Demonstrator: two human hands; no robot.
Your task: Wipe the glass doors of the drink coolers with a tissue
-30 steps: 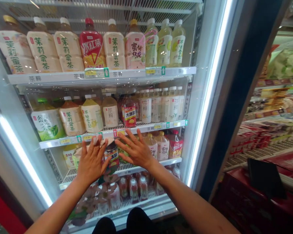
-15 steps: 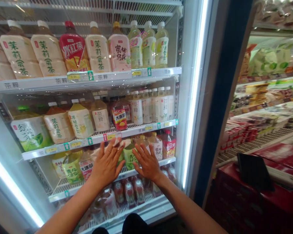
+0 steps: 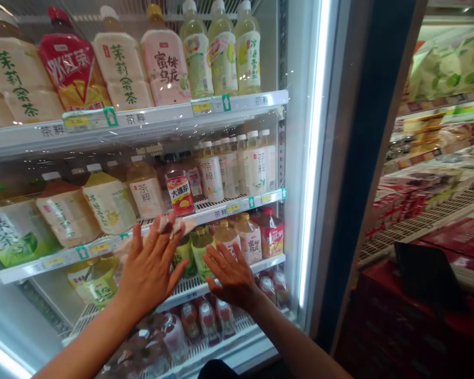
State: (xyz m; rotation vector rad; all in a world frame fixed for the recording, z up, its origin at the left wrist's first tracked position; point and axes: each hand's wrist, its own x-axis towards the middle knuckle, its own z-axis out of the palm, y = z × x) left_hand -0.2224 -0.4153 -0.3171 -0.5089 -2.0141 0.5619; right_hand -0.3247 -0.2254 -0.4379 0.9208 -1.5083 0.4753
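My left hand (image 3: 150, 271) is spread, palm forward, in front of the middle shelf's price rail. A faint reflection at its fingertips suggests the cooler's glass door; whether the palm touches it I cannot tell. My right hand (image 3: 234, 276) is also open, fingers apart, lower and to the right. Behind the hands stand a green-labelled bottle (image 3: 202, 247) and a peach tea bottle (image 3: 249, 237). A dark-capped iced tea bottle (image 3: 178, 184) stands just above my left fingertips. Both hands are empty.
Large tea bottles (image 3: 166, 68) line the top shelf (image 3: 245, 101). Shrink-wrapped bottles (image 3: 189, 321) sit on the bottom shelf. A bright light strip (image 3: 316, 137) and dark door frame (image 3: 363, 173) edge the right side. Beyond are an open chiller (image 3: 422, 237) and a dark tablet-like object (image 3: 428, 276).
My view has moved closer to the cooler, making the bottles look larger and the upper ones shift left. Both hands remain spread; the left appears slightly farther left.
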